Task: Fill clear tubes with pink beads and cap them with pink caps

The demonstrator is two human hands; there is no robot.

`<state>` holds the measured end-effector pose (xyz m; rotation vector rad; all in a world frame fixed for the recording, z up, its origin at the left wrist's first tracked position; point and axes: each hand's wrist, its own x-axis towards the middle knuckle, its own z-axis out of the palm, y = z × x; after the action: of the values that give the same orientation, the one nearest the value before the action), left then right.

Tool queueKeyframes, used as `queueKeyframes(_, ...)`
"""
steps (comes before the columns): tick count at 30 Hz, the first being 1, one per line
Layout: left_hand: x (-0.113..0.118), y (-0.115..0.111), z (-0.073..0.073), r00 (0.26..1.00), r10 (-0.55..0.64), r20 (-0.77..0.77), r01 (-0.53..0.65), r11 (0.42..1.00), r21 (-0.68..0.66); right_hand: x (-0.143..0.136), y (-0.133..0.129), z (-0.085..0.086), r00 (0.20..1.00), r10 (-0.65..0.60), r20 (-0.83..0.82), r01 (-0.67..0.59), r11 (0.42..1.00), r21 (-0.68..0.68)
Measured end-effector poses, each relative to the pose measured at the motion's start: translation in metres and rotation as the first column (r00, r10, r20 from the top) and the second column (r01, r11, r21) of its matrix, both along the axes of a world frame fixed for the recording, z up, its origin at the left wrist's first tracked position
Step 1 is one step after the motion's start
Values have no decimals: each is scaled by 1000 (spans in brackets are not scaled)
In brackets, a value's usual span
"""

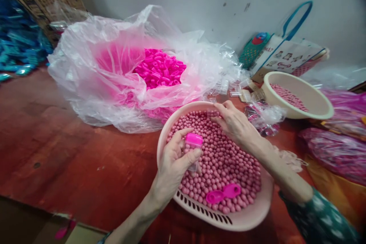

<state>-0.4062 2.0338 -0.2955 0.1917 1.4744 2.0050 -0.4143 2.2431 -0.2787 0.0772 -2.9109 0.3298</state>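
Note:
A pale pink plastic basin (251,221) with a slotted side holds a mass of round pink beads (223,167). Over its left part, my left hand (175,156) is closed around a small clear container with a bright pink cap (194,140); beads show through its wall. My right hand (233,120) reaches down at the basin's far side, fingers bent at the beads. Between its fingertips is what looks like a small clear plastic container (212,113), partly hidden and blurred. Two joined or touching bright pink plastic pieces (223,193) lie on the beads near the front.
Behind the basin, a large translucent plastic bag (85,84) lies open with many bright pink pieces (160,68). Loose clear containers (224,85) lie beside it. Toward the right are a cream bowl (326,112) of beads, a tote bag (283,51) and wrapped pink packs (337,156).

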Motion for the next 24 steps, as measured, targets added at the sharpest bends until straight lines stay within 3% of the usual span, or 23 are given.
queueKeyframes(8,-1,0,-1,998,0,70,1,1000,-12,7,-2,-12,998,-12,-66,8,998,-56)
queueKeyframes(13,-3,-1,2,989,-13,144,24,997,-72,23,-4,-3,994,-26,-110,5,984,-179)
queueKeyframes(17,-2,-1,0,998,-55,7,56,983,-175,50,-24,13,999,39,13,-33,943,-332)
queueKeyframes(21,0,2,-5,974,-83,-212,28,968,-250,64,-42,16,987,140,75,-96,902,-420)
queueKeyframes(24,-1,3,-4,974,-113,-196,64,968,-244,68,-45,16,983,155,94,-88,861,-501)
